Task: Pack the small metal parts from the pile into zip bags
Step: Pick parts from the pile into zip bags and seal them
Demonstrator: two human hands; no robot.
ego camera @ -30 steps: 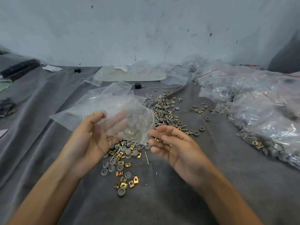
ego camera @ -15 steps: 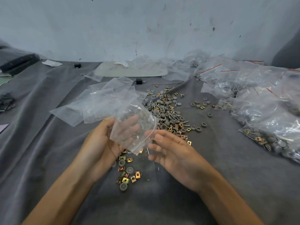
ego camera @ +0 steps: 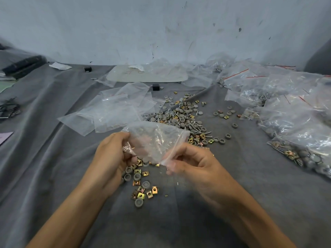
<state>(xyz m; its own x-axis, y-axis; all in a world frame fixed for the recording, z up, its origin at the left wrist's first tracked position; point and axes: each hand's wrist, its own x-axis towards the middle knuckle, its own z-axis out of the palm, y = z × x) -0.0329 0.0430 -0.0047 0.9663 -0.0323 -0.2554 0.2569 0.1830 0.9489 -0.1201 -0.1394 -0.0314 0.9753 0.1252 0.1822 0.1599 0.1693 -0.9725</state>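
A clear zip bag with a red strip hangs between my hands above the grey cloth. My left hand grips its left edge, fingers curled behind the plastic. Pinching the bag's lower right corner is my right hand. Grey round caps show dimly through the plastic. Under the bag lies a small heap of brass square nuts and grey caps. The main pile of caps, nuts and pins spreads out behind the bag.
Empty zip bags lie left of the pile. Filled bags are heaped along the right side. A pale flat board sits by the wall, with a small black block in front of it. Dark items lie at far left.
The bag has come down and turned sideways. My right hand, open beside it before, now pinches its corner. My left hand has closed on the left edge.
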